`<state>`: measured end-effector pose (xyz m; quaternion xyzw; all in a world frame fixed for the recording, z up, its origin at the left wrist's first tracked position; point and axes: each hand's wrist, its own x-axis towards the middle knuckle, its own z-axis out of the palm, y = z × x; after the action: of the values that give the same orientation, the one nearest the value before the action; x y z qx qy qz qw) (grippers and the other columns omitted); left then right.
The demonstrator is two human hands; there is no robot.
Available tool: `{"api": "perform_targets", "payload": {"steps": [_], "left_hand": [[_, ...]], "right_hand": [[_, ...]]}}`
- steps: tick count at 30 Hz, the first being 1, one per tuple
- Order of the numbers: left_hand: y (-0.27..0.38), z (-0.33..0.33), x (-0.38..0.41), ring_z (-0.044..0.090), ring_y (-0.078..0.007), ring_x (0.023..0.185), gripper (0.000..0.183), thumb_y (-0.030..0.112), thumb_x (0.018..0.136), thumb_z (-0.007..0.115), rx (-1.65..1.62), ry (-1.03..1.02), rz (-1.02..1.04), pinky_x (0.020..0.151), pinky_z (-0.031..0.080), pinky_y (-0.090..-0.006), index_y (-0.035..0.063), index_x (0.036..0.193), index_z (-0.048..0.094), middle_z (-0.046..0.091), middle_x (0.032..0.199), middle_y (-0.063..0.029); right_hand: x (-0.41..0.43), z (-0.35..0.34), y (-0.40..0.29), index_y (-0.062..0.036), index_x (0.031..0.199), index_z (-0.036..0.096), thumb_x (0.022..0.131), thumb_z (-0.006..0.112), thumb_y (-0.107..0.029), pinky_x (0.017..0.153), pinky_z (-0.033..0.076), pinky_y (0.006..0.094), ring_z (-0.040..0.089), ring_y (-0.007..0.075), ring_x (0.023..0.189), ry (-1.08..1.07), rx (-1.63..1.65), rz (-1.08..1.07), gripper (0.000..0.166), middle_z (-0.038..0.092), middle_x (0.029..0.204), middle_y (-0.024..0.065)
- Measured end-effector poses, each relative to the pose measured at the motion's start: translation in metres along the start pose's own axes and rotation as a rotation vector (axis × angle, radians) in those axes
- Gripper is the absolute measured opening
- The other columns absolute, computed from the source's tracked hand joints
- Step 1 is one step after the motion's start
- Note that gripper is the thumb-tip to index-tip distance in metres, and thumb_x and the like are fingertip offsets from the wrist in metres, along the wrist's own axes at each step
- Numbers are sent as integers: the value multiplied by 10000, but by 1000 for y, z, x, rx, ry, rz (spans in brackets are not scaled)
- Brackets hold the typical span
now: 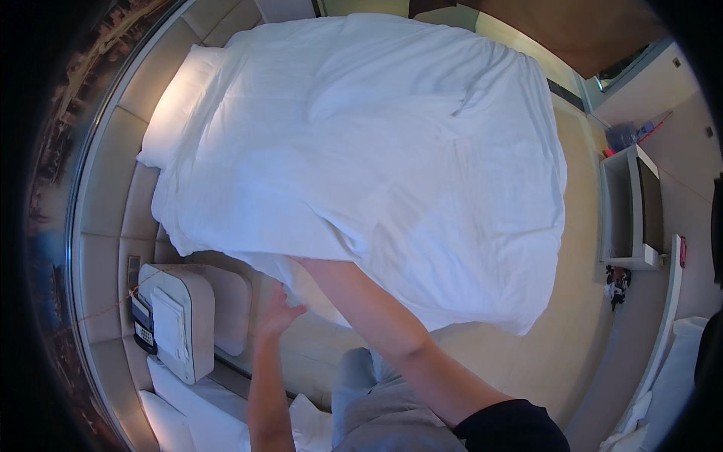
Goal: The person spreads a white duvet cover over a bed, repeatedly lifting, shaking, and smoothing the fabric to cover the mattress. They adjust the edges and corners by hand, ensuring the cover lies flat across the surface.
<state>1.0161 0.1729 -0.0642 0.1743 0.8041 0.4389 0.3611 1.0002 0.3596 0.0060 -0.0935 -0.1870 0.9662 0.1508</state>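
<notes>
A large white duvet (384, 152) covers the bed and hangs over its near side in loose folds. A white pillow (183, 104) shows at the left end against the padded headboard. My left hand (281, 311) is just off the duvet's near edge, fingers spread, with nothing seen in it. My right forearm reaches under the hanging edge of the duvet; the right hand itself is hidden beneath the cloth, so what it touches cannot be seen.
A white bedside table (200, 327) with papers (168, 325) and a telephone (144, 333) stands at the left. Part of a second bed with white pillows (166, 415) lies at the lower left. Along the right wall are a white open cabinet (618, 209) and more white bedding (672, 367).
</notes>
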Motion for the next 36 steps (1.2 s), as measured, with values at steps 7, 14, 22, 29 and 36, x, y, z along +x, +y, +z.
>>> {"api": "perform_targets", "payload": {"steps": [7, 14, 22, 29, 36], "left_hand": [[-38, 11, 114, 271, -241, 1205, 851, 84, 668, 668, -266, 82, 127, 964, 285, -387, 70, 1326, 128, 257, 1303, -104], [105, 97, 82, 303, -235, 1154, 709, 104, 711, 622, -640, 399, 399, 930, 309, -361, 26, 1270, 193, 269, 1263, -120], [85, 52, 52, 524, -184, 793, 177, 40, 773, 543, -430, 502, 309, 710, 415, -314, -51, 923, 518, 559, 871, -107], [34, -12, -103, 421, -39, 570, 104, 32, 768, 581, -437, 411, 269, 499, 338, -200, 7, 825, 497, 492, 650, 14], [-67, -68, -241, 353, -24, 524, 170, -5, 739, 603, -273, 368, 219, 460, 287, -189, 40, 680, 450, 401, 567, 45]], "right_hand": [[55, 64, -37, 0, 1082, 467, 752, 612, -218, 813, 454, 417, 530, 281, 947, -138, 37, -83, 421, 539, 1035, 156], [63, 96, -87, 3, 1062, 482, 761, 601, -215, 814, 455, 429, 534, 291, 941, -252, -8, -155, 391, 542, 1029, 158], [29, 115, -118, 7, 1040, 498, 772, 589, -211, 816, 457, 442, 539, 303, 934, -386, -69, -200, 358, 546, 1022, 161], [-49, 128, -81, -16, 1033, 501, 817, 520, -185, 818, 449, 486, 532, 305, 920, -356, -156, -194, 275, 550, 996, 131], [-151, 106, -2, -87, 1029, 510, 798, 561, -207, 792, 447, 406, 525, 235, 923, -195, -180, -118, 265, 557, 950, 61]]}}
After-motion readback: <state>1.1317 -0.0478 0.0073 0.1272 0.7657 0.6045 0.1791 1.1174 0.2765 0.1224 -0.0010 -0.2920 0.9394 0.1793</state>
